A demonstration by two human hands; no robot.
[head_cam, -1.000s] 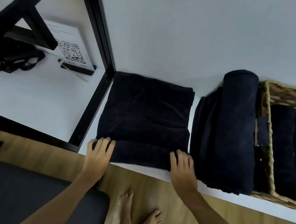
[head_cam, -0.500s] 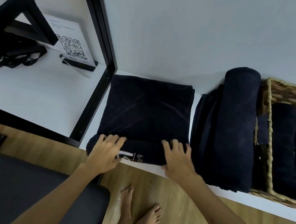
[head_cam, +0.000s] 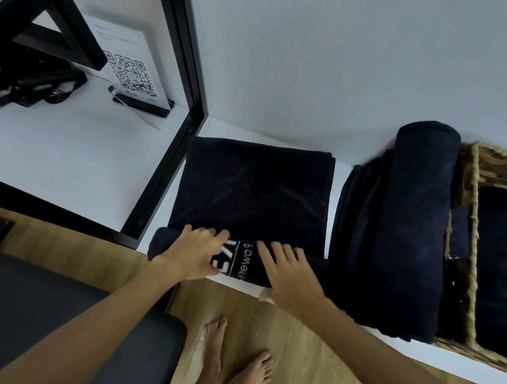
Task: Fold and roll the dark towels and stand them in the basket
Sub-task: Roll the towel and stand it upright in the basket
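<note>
- The white table (head_cam: 283, 138) carries everything; the folded dark towel (head_cam: 255, 189) lies flat in its middle, its near edge turned into a short roll (head_cam: 244, 263) right at the table's front lip.
- A finished rolled towel (head_cam: 414, 227) lies just right of it, against the wicker basket (head_cam: 468, 277), where more dark rolls already sit.
- My left hand (head_cam: 195, 254) and right hand (head_cam: 290, 274) rest on top of the roll, fingers fairly straight and pressing, no grip closed around the cloth.
- Risk: the roll sits so near the lip that uneven pushing could let it slide off, or wind into a cone too loose to stand.
- White lettering on the roll reads roughly "bowels", sideways, beside larger letters my left hand partly hides; I cannot read them fully.
</note>
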